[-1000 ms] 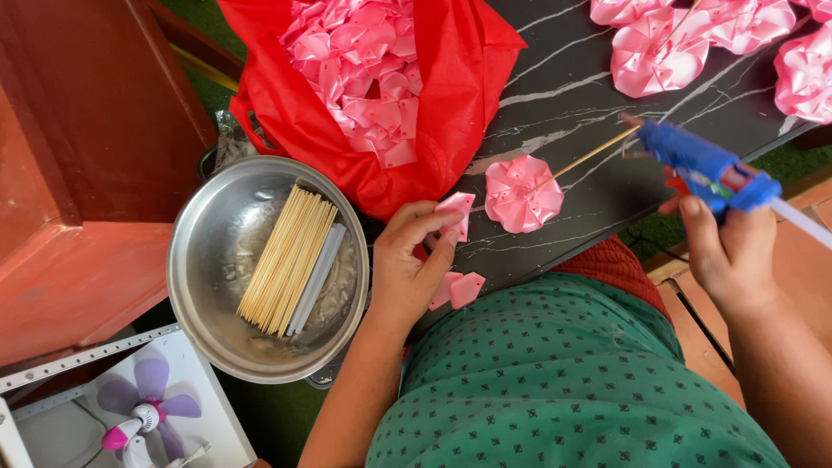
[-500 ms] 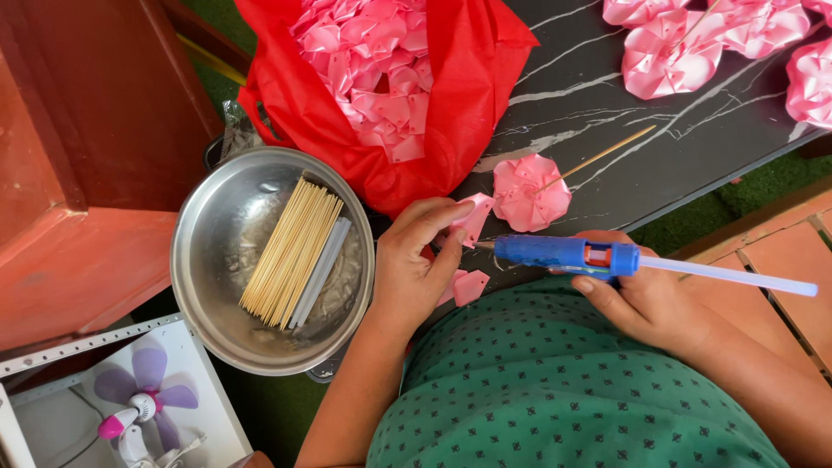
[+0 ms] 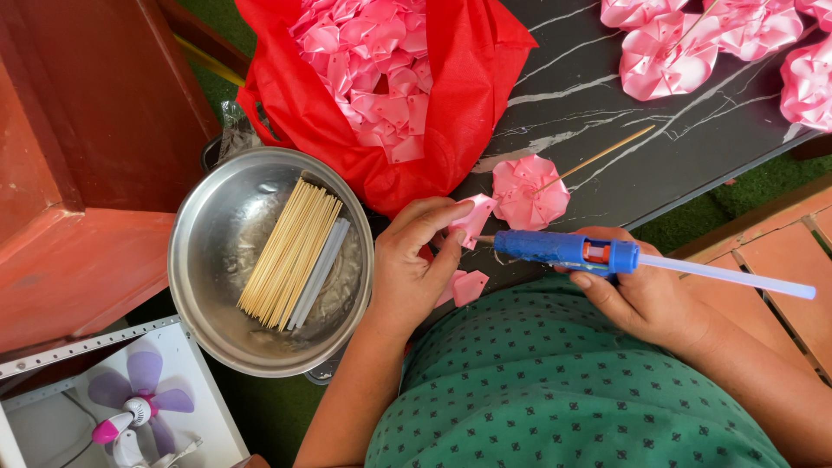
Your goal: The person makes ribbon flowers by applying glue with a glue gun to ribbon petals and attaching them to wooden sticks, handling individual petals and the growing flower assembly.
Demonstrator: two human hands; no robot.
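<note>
We pinch pink ribbon petal (image 3: 475,218) in left hand (image 3: 414,264), fingers clamped, over dark marble table (image 3: 607,95) edge. Right hand (image 3: 646,295) grips blue glue gun (image 3: 568,251), nozzle at petal.

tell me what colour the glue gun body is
Blue, with a small orange part, seen in the head view: glue gun in the right hand.

One blue glue gun (image 3: 568,251) is sitting just right of one steel bowl (image 3: 208,260), which is holding one bundle of wooden skewers (image 3: 290,253), too many to count. Above the bowl one red bag (image 3: 451,95) is lying; below it, one purple fan (image 3: 139,403). Up right of the bowl, four finished pink flowers (image 3: 667,56) are showing, plus one on a stick (image 3: 530,192).
</note>
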